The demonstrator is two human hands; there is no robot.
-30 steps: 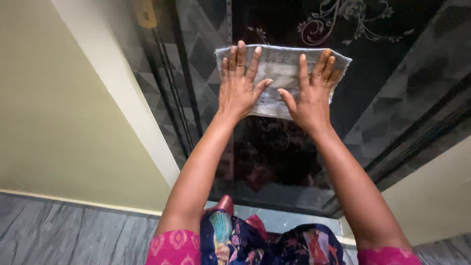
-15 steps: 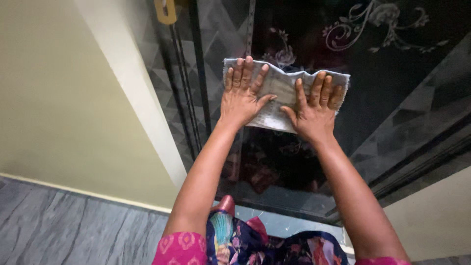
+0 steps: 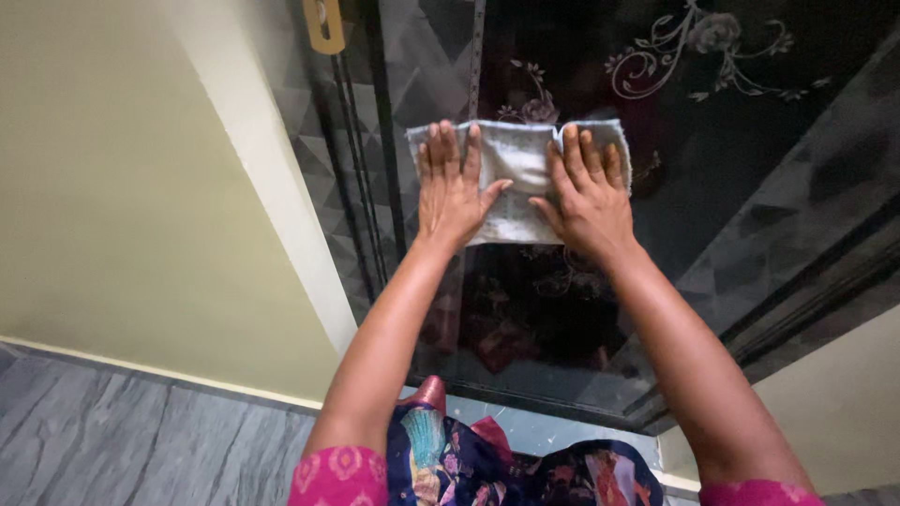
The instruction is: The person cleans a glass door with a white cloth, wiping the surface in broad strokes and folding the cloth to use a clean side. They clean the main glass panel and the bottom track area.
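Head view: glossy dark floral door panel (image 3: 750, 122), beige wall (image 3: 112, 187), grey floor (image 3: 122, 440).

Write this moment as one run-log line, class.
left hand: flat on cloth | right hand: flat on cloth | cloth: pressed against dark glossy door panel

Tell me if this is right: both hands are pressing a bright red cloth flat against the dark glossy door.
Not quite. The cloth is pale grey, not bright red, as the head view shows. The rest holds: the left hand and right hand both press it flat against the dark glossy door.
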